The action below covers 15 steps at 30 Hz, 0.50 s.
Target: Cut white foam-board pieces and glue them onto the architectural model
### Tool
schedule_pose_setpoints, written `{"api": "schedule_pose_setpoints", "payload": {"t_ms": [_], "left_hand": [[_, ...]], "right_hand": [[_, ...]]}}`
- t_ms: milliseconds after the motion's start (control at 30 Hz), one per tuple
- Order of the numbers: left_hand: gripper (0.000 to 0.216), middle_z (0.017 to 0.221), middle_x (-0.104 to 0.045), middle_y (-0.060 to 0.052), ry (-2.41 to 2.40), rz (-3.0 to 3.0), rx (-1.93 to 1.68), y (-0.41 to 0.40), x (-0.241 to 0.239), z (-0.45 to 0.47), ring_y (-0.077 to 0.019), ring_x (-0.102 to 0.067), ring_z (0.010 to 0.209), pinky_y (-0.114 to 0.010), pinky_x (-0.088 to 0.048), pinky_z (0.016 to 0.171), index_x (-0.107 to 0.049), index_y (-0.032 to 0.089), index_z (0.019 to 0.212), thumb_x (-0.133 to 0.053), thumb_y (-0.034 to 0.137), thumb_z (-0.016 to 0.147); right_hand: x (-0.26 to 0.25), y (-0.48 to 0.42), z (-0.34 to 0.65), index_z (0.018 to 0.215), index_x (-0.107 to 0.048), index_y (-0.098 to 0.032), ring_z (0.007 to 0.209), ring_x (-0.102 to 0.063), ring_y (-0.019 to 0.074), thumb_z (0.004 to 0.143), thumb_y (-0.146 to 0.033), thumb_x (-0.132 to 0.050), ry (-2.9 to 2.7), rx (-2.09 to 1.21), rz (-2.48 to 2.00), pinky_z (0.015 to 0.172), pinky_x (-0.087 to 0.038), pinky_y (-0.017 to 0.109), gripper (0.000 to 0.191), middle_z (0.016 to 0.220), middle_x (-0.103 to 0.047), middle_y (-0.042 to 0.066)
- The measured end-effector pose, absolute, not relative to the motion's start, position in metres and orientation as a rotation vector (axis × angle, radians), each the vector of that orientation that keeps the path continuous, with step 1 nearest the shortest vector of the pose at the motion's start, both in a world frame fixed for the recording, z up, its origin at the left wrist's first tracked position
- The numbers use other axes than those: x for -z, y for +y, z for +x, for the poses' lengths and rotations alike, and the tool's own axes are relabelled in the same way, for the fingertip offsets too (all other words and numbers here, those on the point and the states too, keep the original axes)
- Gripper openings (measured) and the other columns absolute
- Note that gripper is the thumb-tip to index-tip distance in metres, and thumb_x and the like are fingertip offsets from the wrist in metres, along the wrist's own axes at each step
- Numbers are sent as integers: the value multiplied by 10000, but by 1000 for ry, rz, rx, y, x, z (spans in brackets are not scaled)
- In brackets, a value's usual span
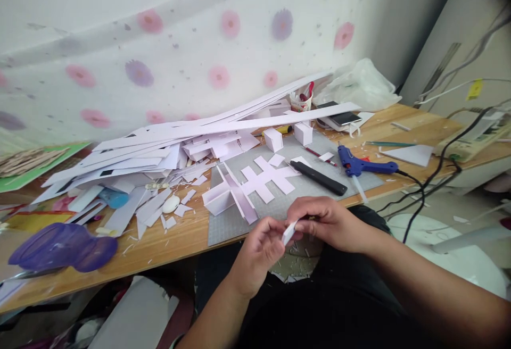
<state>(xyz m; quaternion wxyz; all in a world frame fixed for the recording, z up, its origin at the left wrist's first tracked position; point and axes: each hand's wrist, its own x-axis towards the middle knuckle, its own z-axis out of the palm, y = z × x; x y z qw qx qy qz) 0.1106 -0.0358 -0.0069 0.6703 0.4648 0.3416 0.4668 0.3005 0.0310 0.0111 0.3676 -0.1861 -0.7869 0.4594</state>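
Note:
A small white piece of foam board (289, 233) is pinched between my two hands, just off the table's front edge. My left hand (263, 250) grips it from the left, fingers curled. Over its right end, my right hand (325, 221) closes with thumb and fingers; part of the piece is hidden there. On the grey cutting mat (227, 232) beyond lie cut white board shapes (269, 179), a folded channel-like piece (235, 192) and small white boxes (273, 139). A black utility knife (318, 177) rests right of the shapes.
A blue glue gun (361, 163) with a black cord lies at the mat's right. Long white board strips (223, 125) and scraps pile up at the back left. A purple plastic object (64, 248) sits at the left front. Behind stand a cup (300, 102) and a plastic bag (359, 85).

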Motion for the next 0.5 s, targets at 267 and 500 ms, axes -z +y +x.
{"api": "schedule_pose_setpoints", "payload": {"t_ms": [267, 500], "left_hand": [[645, 1109, -661, -119, 942, 914, -1108, -36, 27, 122, -244, -631, 1021, -389, -461, 948, -592, 169, 1126, -879, 346, 576], [587, 1053, -671, -106, 1027, 1065, -1173, -39, 24, 123, -233, -634, 966, -383, -493, 899, -582, 170, 1109, -837, 329, 604]], "right_hand": [[5, 67, 317, 1069, -683, -165, 1081, -584, 246, 892, -288, -575, -2138, -393, -905, 959, -465, 402, 241, 1142, -625, 142], [15, 116, 327, 1097, -664, -104, 907, -646, 343, 772, -197, -626, -2238, -19, -1524, 797, -502, 457, 340, 999, -690, 196]]}}
